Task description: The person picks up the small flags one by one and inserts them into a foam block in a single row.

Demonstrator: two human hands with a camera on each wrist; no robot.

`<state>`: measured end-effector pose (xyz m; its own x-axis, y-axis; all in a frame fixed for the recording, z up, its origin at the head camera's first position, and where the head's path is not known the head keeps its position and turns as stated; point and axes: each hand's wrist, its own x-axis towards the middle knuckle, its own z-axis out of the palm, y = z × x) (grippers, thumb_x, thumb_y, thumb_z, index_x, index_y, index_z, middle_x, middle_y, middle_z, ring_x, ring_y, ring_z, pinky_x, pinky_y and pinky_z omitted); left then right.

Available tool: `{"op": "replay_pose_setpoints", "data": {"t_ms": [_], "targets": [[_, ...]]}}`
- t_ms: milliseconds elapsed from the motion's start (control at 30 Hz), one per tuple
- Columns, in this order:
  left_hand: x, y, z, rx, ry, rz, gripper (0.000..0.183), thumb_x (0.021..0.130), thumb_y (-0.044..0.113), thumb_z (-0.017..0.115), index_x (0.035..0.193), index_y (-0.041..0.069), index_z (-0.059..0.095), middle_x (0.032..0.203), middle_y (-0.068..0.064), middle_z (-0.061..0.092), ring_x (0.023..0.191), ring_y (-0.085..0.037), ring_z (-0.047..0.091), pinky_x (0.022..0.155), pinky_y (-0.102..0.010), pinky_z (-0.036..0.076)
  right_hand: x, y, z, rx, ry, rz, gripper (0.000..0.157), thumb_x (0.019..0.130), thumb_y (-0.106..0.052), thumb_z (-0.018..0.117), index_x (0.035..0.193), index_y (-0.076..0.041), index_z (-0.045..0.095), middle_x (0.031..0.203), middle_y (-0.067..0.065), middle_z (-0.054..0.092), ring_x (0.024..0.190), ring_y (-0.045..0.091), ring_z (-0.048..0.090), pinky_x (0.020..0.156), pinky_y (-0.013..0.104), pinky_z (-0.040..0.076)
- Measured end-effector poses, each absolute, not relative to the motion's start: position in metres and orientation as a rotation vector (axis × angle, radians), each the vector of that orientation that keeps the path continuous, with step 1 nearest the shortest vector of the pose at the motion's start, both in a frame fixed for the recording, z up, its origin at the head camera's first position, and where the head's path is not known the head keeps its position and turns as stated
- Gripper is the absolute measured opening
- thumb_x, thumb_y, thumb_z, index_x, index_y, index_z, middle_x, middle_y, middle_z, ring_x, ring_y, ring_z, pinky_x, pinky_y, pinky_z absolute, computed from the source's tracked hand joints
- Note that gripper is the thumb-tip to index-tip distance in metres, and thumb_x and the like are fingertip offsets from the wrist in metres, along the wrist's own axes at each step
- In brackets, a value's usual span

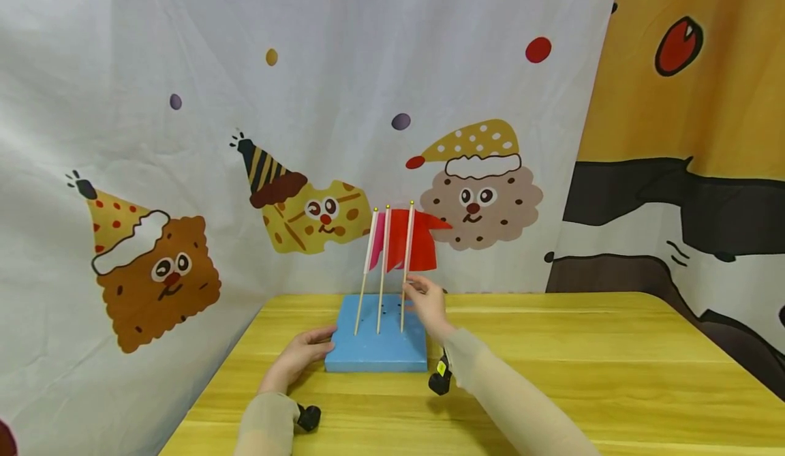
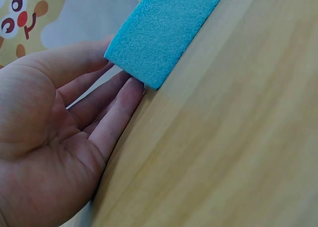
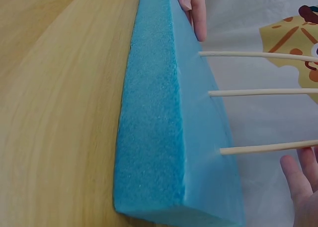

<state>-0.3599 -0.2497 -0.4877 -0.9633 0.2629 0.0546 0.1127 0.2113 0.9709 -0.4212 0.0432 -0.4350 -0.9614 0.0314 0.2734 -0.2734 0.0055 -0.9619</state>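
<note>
A flat blue foam block [image 1: 375,359] lies on the wooden table, with three thin flag sticks upright in its top. The left stick [image 1: 360,306] bears a pink flag [image 1: 377,241]; red flags [image 1: 423,245] overlap behind the other two. My right hand [image 1: 428,308] pinches the right flag's stick [image 3: 268,148] partway up, below its cloth; the right wrist view cuts off part of that hand. At the block's left side, my left hand [image 2: 54,108] touches the edge with fairly straight fingers, the lowest one close to the table.
Small dark holes [image 1: 383,311] dot the block's top behind the sticks. Wooden table [image 1: 589,367] extends widely to the right. A cartoon-printed cloth [image 1: 343,67] hangs behind the table's back edge. Black wrist cameras [image 1: 439,376] are strapped at both sleeves.
</note>
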Motion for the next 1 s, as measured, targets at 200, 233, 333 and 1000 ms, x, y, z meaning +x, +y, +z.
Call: {"op": "replay_pose_setpoints", "data": {"t_ms": [200,233,333,1000], "targets": [[-0.3585,-0.2503,-0.4876,0.374,2.346,1.858,0.052,0.096,0.013,0.062,0.142,-0.005,0.044,0.147,-0.029,0.036,0.129,-0.043,0.042,0.101,-0.046,0.045,-0.4198,0.0476,-0.4368,0.268,-2.038,2.079,0.031,0.096,-0.012,0.063,0.125,0.000,0.063,0.105,0.023,0.065,0.082,0.026,0.067,0.075,0.052,0.057],[-0.3585,-0.2503,-0.4878,0.374,2.346,1.855,0.052,0.096,0.013,0.062,0.143,-0.005,0.044,0.147,-0.029,0.036,0.130,-0.043,0.042,0.101,-0.046,0.045,-0.4201,0.0483,-0.4373,0.263,-2.035,2.079,0.031,0.095,-0.012,0.063,0.124,0.000,0.064,0.105,0.023,0.066,0.082,0.026,0.067,0.075,0.052,0.057],[-0.3588,-0.2505,-0.4881,0.379,2.348,1.854,0.052,0.097,0.013,0.061,0.143,-0.005,0.044,0.147,-0.029,0.036,0.129,-0.043,0.042,0.101,-0.046,0.045,-0.4206,0.0495,-0.4386,0.261,-2.031,2.063,0.032,0.095,-0.011,0.063,0.124,0.002,0.063,0.104,0.024,0.066,0.079,0.024,0.068,0.072,0.051,0.058],[-0.3584,-0.2506,-0.4879,0.364,2.345,1.854,0.052,0.097,0.013,0.061,0.142,-0.005,0.044,0.147,-0.029,0.036,0.128,-0.043,0.043,0.101,-0.047,0.045,-0.4198,0.0451,-0.4334,0.350,-2.118,1.987,0.020,0.095,-0.015,0.065,0.109,-0.001,0.068,0.091,0.011,0.064,0.076,0.025,0.066,0.067,0.045,0.059]]}}
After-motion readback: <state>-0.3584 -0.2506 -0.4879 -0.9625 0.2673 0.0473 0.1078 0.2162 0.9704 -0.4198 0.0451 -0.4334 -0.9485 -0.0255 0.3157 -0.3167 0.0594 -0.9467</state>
